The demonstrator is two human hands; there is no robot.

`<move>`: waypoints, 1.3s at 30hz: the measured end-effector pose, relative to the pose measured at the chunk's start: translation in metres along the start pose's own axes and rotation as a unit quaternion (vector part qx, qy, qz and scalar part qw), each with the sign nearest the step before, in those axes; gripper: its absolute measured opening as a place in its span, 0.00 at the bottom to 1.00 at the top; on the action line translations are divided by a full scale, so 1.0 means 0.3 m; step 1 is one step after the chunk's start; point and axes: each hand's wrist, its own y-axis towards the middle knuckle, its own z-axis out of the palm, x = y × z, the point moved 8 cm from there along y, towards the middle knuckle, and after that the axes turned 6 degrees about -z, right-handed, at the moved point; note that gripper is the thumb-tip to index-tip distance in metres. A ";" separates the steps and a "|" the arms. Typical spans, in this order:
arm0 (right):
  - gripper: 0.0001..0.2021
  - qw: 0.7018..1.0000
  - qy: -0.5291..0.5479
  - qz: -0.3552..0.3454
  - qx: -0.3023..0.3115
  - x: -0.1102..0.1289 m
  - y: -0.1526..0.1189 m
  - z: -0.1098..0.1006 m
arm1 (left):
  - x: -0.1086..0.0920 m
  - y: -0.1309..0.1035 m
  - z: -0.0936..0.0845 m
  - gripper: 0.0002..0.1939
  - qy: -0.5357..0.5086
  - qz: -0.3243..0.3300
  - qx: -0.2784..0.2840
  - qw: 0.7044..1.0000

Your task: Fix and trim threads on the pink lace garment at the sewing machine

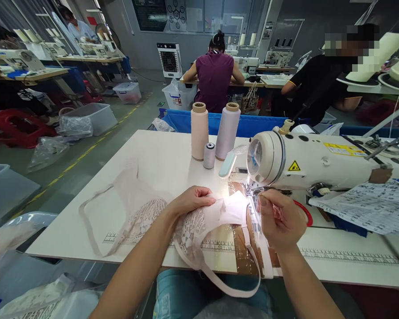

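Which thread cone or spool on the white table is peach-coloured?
The tall peach cone at left; the other tall cone is lilac, the small spool grey.

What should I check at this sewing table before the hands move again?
1. Left hand grips the pale pink lace bra: ok.
2. Work area by the white sewing machine is lit: ok.
3. Fabric sits properly under the needle: cannot tell, glare hides it.
4. Right hand well away from the needle area: not ok, I'd say; its fingers look close.
5. Straps all on the white tabletop: not ok, one loops below the front edge.
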 end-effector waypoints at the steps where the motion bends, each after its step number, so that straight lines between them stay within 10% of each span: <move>1: 0.07 1.000 0.011 0.002 0.009 0.003 0.000 0.009 | -0.002 -0.001 -0.009 0.13 0.021 0.007 -0.015 1.000; 8: 0.07 0.968 0.050 0.045 0.240 -0.036 -0.044 0.231 | -0.026 -0.029 -0.031 0.15 0.189 0.088 -0.044 0.977; 16: 0.12 0.951 -0.087 0.028 0.294 -0.115 -0.041 0.399 | -0.047 -0.024 0.000 0.17 0.190 0.109 -0.069 0.973; 33: 0.11 0.911 -0.141 0.087 0.378 -0.232 -0.105 0.498 | -0.028 0.009 -0.033 0.12 0.077 0.102 -0.176 0.976; 39: 0.13 0.915 -0.098 0.025 0.389 -0.116 -0.142 0.301 | -0.043 -0.012 -0.038 0.12 0.097 0.102 -0.194 0.971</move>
